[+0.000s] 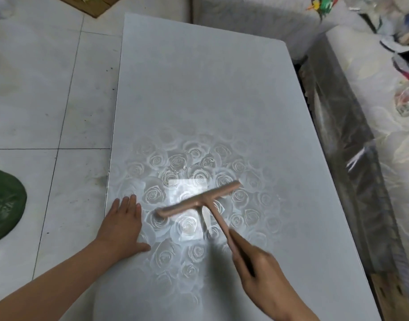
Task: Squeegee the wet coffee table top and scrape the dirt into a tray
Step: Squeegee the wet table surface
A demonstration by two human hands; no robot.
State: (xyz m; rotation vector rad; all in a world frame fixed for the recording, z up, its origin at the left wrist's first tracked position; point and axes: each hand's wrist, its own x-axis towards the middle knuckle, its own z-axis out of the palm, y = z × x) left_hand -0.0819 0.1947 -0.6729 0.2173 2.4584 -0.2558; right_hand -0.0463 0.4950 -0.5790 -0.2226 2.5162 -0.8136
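Glossy grey rose-patterned coffee table top (198, 89) bears droplets (184, 167) beyond the flat, spread fingers of the left hand (122, 225). Fingers of the right hand (263, 274) curl round the handle of the pink plastic T-shaped squeegee (198, 200), its blade just ahead of them. Wiping looks early, and no tray is seen.

Right hand (263, 272) blurred; green object (4, 205) cut off.

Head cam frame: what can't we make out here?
Head view:
Tray: none in frame.
Right hand grip on squeegee handle: motion blur.
Blade contact with table top: hidden under squeegee's bar.
Green object: cut by left edge.
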